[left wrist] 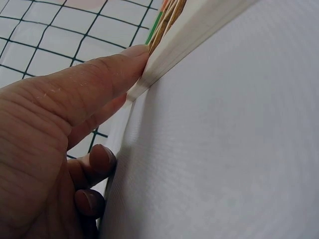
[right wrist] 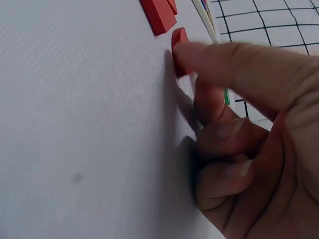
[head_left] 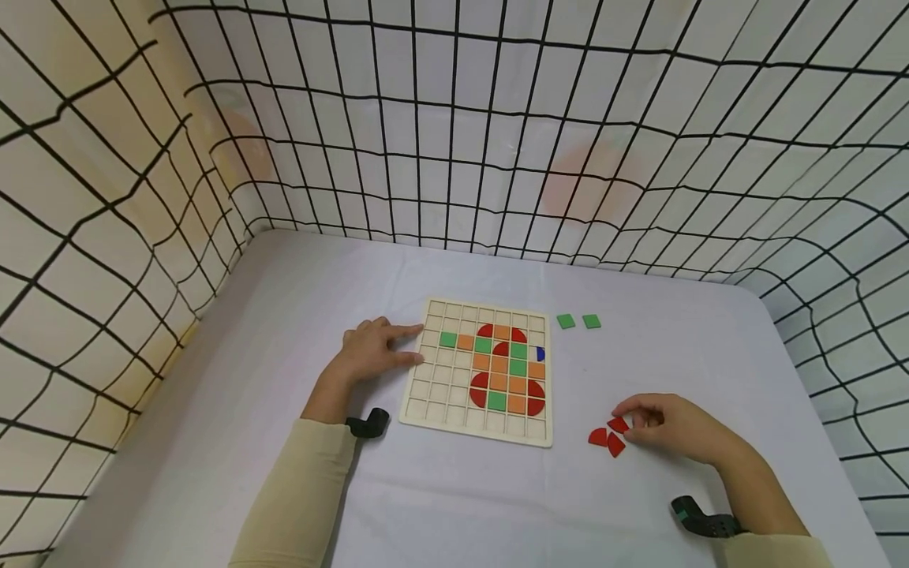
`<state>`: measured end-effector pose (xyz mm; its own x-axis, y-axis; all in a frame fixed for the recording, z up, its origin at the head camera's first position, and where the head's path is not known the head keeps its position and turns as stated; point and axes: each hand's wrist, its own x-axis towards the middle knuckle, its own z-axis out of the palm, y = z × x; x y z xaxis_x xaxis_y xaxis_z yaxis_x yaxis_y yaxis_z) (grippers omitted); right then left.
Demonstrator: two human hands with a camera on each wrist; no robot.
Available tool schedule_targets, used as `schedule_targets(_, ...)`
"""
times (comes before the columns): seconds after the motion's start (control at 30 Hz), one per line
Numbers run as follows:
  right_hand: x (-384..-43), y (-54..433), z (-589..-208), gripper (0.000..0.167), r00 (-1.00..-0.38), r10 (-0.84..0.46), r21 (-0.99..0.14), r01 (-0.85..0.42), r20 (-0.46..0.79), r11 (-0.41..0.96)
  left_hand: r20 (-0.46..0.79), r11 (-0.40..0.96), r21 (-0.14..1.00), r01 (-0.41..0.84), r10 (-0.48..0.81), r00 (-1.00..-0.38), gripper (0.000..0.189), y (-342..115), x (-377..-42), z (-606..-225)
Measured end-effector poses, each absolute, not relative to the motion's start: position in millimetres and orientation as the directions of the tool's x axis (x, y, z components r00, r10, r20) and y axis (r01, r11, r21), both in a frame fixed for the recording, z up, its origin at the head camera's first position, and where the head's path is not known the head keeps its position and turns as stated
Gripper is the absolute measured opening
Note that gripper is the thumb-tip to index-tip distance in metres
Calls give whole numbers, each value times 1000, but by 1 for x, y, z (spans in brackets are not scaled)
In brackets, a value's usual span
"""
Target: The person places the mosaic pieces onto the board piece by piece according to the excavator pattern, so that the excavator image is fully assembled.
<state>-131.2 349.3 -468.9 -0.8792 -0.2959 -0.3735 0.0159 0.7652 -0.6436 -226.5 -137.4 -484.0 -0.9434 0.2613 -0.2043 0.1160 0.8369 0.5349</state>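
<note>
A square wooden grid board lies on the white table, with red, orange, green and blue tiles in some of its cells. At its left edge rests my left hand, thumb and index finger extended against the frame; the left wrist view shows the thumb on the rim. To the right of the board my right hand pinches a red quarter-circle tile between thumb and index finger, close over the table. Two more red quarter-circle tiles lie right beside it, their tips nearly meeting.
Two green square tiles lie beyond the board's upper right corner. A black wire grid stands around the back and sides of the table. Each wrist wears a black camera mount.
</note>
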Motion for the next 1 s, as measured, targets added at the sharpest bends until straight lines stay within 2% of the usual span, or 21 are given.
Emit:
schedule_targets(0.33, -138, 334, -474, 25, -934, -217, -538, -32, -283, 842, -210, 830, 547, 107, 260, -942, 65, -139, -226, -483)
schedule_targets(0.67, -153, 294, -475, 33, -955, -94, -405, 29, -282, 914, -199, 838, 531, 122, 264, -944, 65, -139, -227, -486)
schedule_targets(0.83, -155, 289, -473, 36, -945, -93, -423, 51, -312, 905, -199, 837, 535, 120, 262, -944, 65, -139, -228, -485)
schedule_targets(1.0, -156, 295, -471, 44, -941, -160, -472, 0, -299, 882, -205, 838, 534, 112, 257, -944, 65, -138, -228, -486)
